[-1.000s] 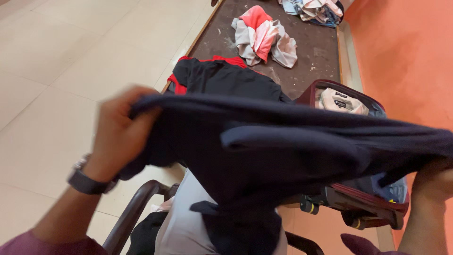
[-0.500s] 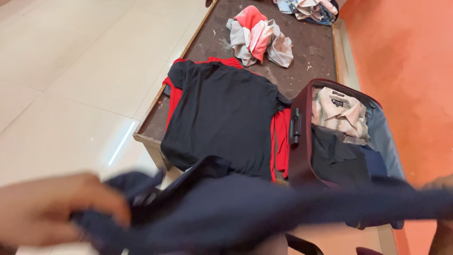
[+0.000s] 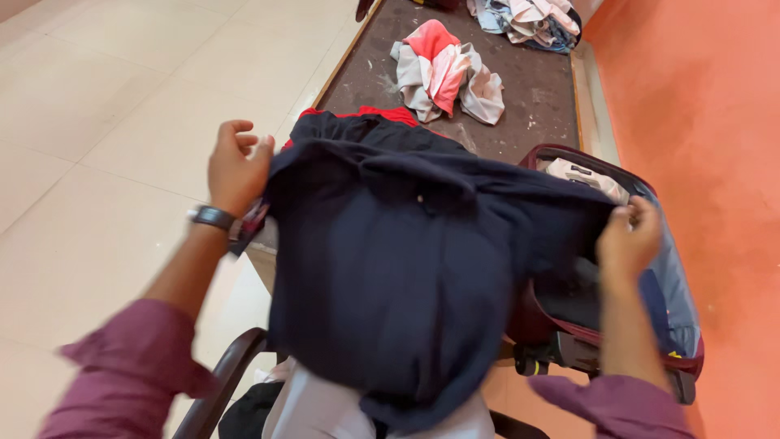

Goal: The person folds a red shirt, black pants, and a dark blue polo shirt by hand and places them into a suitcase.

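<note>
Navy shirt | pinched by left hand, right hand | hides black-red garment, probably most of suitcase

Navy shirt, plain, fills centre of frame. Behind it, upper centre: black shirt w/ red trim. Top centre: crumpled top, grey, white & coral-red blocks. Top right: pale blue/white striped clothes heap. Table dark brown, speckled white. Suitcase, right: maroon shell, blue-grey lining. Sleeves maroon. Watch black. Wall orange; floor cream tiles.
</note>
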